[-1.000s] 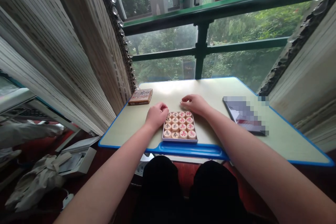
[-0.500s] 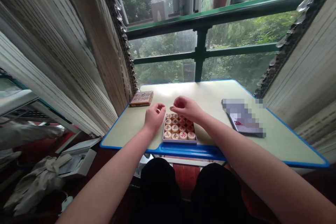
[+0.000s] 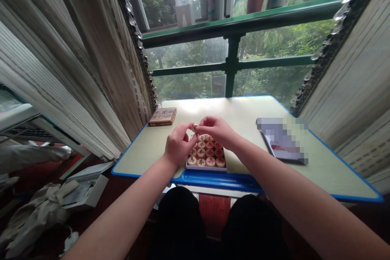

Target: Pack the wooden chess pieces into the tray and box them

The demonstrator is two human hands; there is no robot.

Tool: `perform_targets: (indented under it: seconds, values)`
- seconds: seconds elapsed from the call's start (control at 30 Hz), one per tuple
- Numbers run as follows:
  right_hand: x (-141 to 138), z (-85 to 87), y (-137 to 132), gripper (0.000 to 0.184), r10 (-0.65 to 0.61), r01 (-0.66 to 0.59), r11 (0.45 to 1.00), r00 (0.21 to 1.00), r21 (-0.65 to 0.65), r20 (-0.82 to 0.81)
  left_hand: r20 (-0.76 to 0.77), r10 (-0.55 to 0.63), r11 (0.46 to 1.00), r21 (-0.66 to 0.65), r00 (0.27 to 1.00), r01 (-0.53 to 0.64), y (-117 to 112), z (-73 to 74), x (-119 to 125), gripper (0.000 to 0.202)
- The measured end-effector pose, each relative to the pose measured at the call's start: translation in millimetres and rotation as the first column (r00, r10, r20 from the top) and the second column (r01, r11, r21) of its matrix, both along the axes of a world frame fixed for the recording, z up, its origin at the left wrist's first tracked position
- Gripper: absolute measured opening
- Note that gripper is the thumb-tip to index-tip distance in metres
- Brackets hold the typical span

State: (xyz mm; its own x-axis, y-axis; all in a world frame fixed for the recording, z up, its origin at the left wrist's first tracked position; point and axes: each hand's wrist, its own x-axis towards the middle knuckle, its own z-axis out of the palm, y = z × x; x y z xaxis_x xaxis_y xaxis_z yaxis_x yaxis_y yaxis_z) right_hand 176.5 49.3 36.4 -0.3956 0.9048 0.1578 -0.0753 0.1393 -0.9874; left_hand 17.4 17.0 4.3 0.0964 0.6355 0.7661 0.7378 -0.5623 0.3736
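A small white box tray [image 3: 206, 168] full of round wooden chess pieces [image 3: 205, 153] with red and black characters sits at the near edge of a pale table [image 3: 243, 109] with a blue rim. My right hand [image 3: 215, 130] hovers over the tray's far side and pinches one wooden piece [image 3: 194, 127] between its fingertips. My left hand [image 3: 176, 144] is curled at the tray's left far corner, its fingertips meeting the same piece.
The box lid [image 3: 162, 116] lies at the table's far left. A dark booklet [image 3: 282, 139] lies to the right. Bamboo blinds [image 3: 76, 57] hang on both sides. A green-framed window [image 3: 231, 48] lies ahead, with cans and cups on its sill. Clutter lies on the floor at left.
My right hand lifted a piece from the tray's far row and carried it left. My left hand rose to meet it. The view tilted slightly.
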Motion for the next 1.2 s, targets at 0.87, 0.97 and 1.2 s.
perform_targets:
  seconds: [0.87,0.97,1.2]
  values:
    - [36.6,-26.3,57.0,0.015,-0.455,0.439,0.891,0.864,0.117,0.216,0.081,-0.256,0.91,-0.317,0.963,0.268,-53.8,2.2,-21.6,0.035]
    - [37.8,-26.4,57.4,0.016,-0.441,0.434,0.897,0.874,0.082,0.205,0.07,-0.258,0.904,-0.334,0.964,0.266,-52.7,1.9,-18.8,0.031]
    - [41.2,-27.9,57.0,0.016,-0.431,0.426,0.902,0.882,0.065,0.191,0.039,-0.336,0.898,-0.289,0.941,0.332,-54.2,1.9,-12.8,0.015]
